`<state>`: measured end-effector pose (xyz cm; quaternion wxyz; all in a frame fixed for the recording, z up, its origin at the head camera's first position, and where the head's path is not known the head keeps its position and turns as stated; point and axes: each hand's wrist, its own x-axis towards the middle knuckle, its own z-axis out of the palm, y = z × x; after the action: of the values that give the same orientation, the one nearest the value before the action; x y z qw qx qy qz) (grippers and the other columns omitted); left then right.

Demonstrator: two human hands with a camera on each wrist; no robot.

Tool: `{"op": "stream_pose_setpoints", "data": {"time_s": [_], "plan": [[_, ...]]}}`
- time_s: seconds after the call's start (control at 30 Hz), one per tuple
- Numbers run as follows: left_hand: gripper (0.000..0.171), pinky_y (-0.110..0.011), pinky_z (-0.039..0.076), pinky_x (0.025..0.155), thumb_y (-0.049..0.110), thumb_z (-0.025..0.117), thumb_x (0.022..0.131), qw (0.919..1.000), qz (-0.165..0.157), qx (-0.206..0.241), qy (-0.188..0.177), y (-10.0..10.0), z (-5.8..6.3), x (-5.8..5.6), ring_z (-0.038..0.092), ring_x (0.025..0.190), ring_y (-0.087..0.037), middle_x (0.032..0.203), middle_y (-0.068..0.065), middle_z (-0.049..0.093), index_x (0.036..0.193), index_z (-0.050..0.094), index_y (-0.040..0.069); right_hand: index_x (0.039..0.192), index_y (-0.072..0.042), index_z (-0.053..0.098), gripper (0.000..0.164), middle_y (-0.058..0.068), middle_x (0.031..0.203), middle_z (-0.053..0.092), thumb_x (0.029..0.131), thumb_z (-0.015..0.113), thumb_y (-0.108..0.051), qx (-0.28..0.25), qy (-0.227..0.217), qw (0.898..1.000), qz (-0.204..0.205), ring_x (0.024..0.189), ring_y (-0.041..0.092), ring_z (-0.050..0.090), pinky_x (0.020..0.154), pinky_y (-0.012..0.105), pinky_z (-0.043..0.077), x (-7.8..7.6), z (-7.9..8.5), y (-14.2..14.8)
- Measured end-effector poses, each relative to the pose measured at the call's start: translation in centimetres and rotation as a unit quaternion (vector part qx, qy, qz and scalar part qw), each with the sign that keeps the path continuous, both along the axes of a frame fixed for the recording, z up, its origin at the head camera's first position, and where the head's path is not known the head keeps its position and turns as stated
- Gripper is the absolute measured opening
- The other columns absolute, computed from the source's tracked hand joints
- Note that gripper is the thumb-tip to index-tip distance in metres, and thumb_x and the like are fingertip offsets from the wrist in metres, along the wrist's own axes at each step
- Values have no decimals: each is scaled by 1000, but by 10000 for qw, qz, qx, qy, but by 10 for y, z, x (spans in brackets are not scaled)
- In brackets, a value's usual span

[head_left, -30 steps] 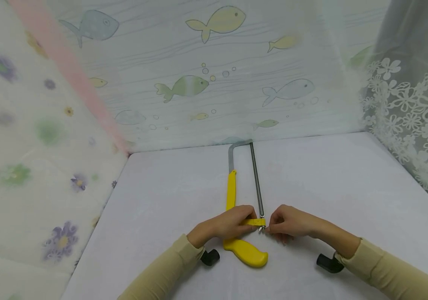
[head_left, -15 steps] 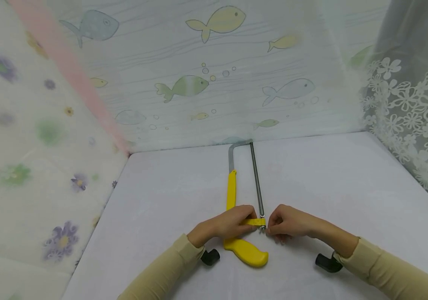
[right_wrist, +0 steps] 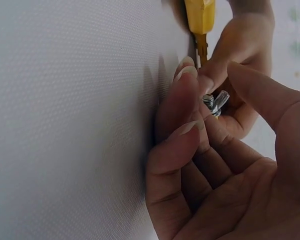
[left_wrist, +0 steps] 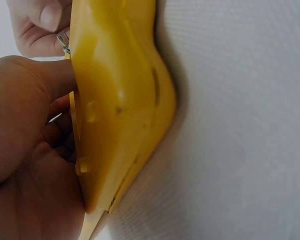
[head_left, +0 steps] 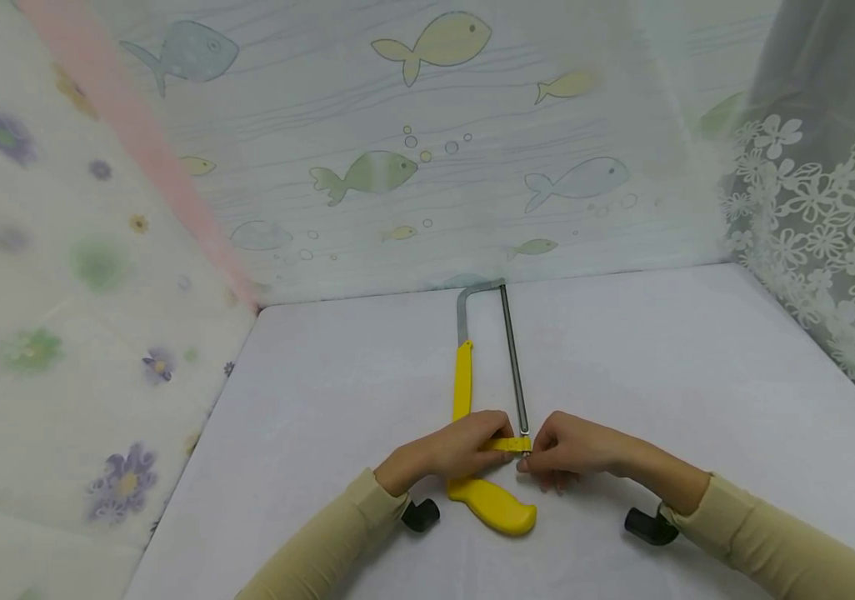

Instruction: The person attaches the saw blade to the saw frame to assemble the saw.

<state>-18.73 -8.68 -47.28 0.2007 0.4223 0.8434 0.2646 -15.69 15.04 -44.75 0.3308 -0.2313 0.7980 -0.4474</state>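
Observation:
A hacksaw with a yellow frame and handle (head_left: 498, 508) lies on the table, its grey blade bar (head_left: 515, 358) pointing away. My left hand (head_left: 465, 446) grips its yellow cross-piece (head_left: 512, 445), as the left wrist view also shows. My right hand (head_left: 581, 446) is at the end of that piece, fingers bent, thumb and fingertips around a small metal wing nut (right_wrist: 220, 101). In the right wrist view the thumb (right_wrist: 250, 87) looks apart from the nut, so whether the hand pinches it is unclear. The nut (left_wrist: 64, 40) shows beside the right hand in the left wrist view.
White cloth covers the table (head_left: 352, 367). A curtain printed with fish (head_left: 378, 175) hangs behind it, a flowered sheet (head_left: 15, 350) at left and a lace panel (head_left: 832, 225) at right. A black wrist camera (head_left: 648, 527) sits under the right wrist.
My right hand has moved a little left, its fingertips now covering the wing nut in the head view; earlier they were just right of it. The left hand and hacksaw have stayed put.

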Motion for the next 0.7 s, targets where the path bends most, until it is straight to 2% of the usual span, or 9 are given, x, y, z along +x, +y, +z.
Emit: {"op": "stream_pose_setpoints", "data": {"time_s": [0.17,0.7], "plan": [[12,-17,45,83,21,63,104,10000,6,11,-23,0,0,0,52,89,-5,101,9,58,112,58,14,72,-2,73,39,8,63,66,97,70,-33,92,-42,9999,-137,50,13,52,48,24,38,0,-1,-2],[13,-17,45,83,21,64,103,10000,18,-18,11,0,-1,0,52,89,-5,102,9,58,113,58,14,73,-4,74,36,9,65,69,99,67,-28,163,-8,9996,-220,50,12,54,47,23,37,1,1,-1]]}}
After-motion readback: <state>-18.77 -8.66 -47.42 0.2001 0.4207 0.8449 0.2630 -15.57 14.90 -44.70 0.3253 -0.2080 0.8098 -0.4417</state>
